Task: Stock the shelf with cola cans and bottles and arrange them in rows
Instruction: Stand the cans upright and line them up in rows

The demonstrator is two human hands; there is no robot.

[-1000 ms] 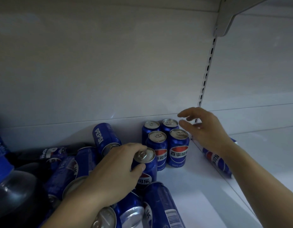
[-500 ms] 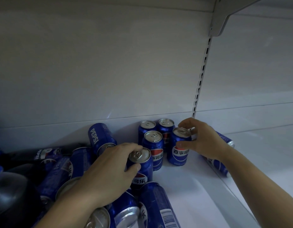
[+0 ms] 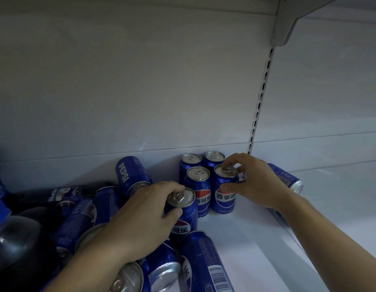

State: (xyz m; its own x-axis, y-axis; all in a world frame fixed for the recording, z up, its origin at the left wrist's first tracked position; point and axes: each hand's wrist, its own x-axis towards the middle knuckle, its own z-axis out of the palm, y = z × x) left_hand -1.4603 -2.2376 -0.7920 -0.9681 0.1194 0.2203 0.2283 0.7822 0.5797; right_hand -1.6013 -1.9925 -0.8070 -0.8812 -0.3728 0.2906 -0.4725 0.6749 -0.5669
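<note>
Where the upright cans (image 3: 198,186) stand: far right of the shelf (image 3: 246,239), two by two against the back panel (image 3: 140,91).
Right hand (image 3: 254,184): grips the near-right can (image 3: 224,197) by its top.
Left hand (image 3: 140,218): grips a fifth can (image 3: 186,216), upright, just near-left of them.
Loose cans (image 3: 204,262): tumbled, near left.

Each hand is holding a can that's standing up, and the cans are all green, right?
Not quite: the head view shows the cans are blue, not green. The rest is right. The left hand holds the near can and the right hand holds the far can, and both cans are standing up.
</note>
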